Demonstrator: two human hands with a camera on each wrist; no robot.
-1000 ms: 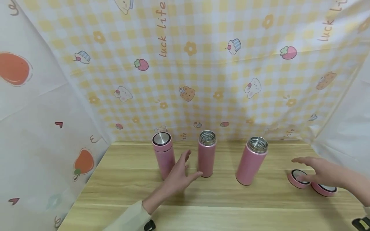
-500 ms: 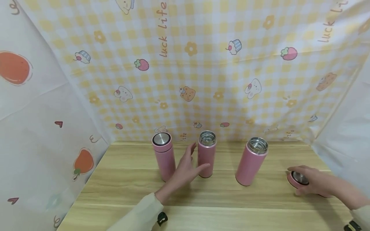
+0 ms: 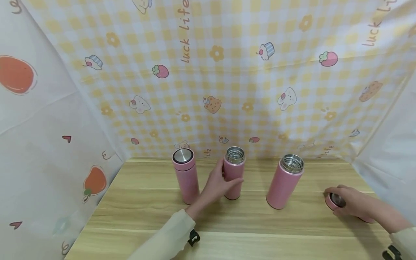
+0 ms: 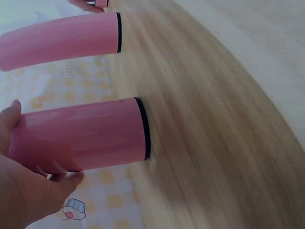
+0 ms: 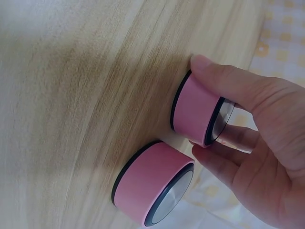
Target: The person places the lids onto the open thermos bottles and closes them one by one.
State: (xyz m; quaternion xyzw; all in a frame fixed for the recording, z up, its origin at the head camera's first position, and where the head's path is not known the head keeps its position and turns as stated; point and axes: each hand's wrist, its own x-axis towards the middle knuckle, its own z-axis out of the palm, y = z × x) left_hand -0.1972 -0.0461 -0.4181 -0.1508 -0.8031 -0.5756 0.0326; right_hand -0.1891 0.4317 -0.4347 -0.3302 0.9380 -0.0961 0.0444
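My left hand [image 3: 217,187] is curled round the middle pink thermos bottle [image 3: 233,173], which stands upright and lidless, its steel mouth showing. In the left wrist view, thumb and fingers lie on opposite sides of that bottle's body, near its upper part. Over to the right, my right hand [image 3: 359,205] grips a pink bottle lid [image 5: 196,106] with a steel top and black rims. The lid is at the table surface, thumb on one side and fingers on the other. Beside it rests a second, similar lid [image 5: 152,183], largely covered by the hand in the head view.
A capped pink bottle [image 3: 187,182] stands left of the middle one, behind my left forearm. Another lidless bottle [image 3: 283,186] stands between my two hands. A checked cloth [image 3: 247,86] hangs along the back edge of the wooden table [image 3: 247,224].
My left hand has moved right and closed round the middle bottle. The right hand has come down over the lids and taken hold of one. The bottles stand where they were.
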